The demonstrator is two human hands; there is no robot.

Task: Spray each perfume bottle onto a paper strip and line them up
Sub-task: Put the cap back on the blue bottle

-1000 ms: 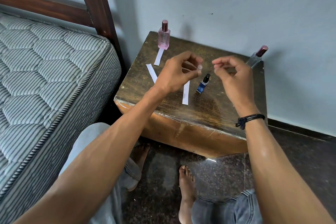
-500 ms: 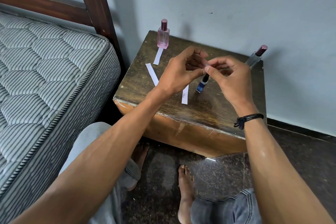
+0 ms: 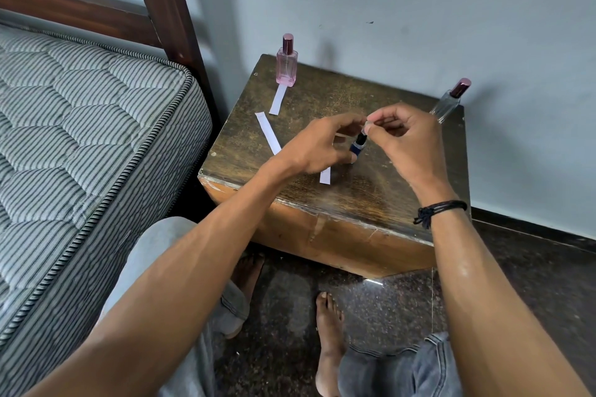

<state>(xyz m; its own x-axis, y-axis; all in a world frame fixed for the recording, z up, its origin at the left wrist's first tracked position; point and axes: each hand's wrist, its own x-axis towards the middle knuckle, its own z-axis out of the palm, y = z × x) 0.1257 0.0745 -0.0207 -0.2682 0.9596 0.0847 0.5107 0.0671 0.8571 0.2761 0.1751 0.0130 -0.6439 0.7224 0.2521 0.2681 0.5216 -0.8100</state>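
A small blue perfume bottle (image 3: 357,147) with a black sprayer stands mid-table. My right hand (image 3: 404,142) pinches a tiny clear cap (image 3: 367,127) just above the sprayer. My left hand (image 3: 317,147) curls against the bottle's left side, its index tip beside the cap. A pink bottle (image 3: 286,66) stands at the back left with a paper strip (image 3: 279,100) in front of it. A clear bottle (image 3: 446,104) with a maroon cap stands at the back right. A second strip (image 3: 267,132) lies loose. A third strip (image 3: 325,176) is partly hidden under my left hand.
The bottles and strips sit on a worn wooden side table (image 3: 371,200) against a pale wall. A striped mattress (image 3: 90,126) and a dark bedpost (image 3: 167,10) stand close on the left. My knees and bare feet (image 3: 327,332) are below the table's front edge.
The clear cap was in my left fingertips; my hands came together and my right hand now pinches it over the blue bottle. My left hand has dropped beside the bottle.
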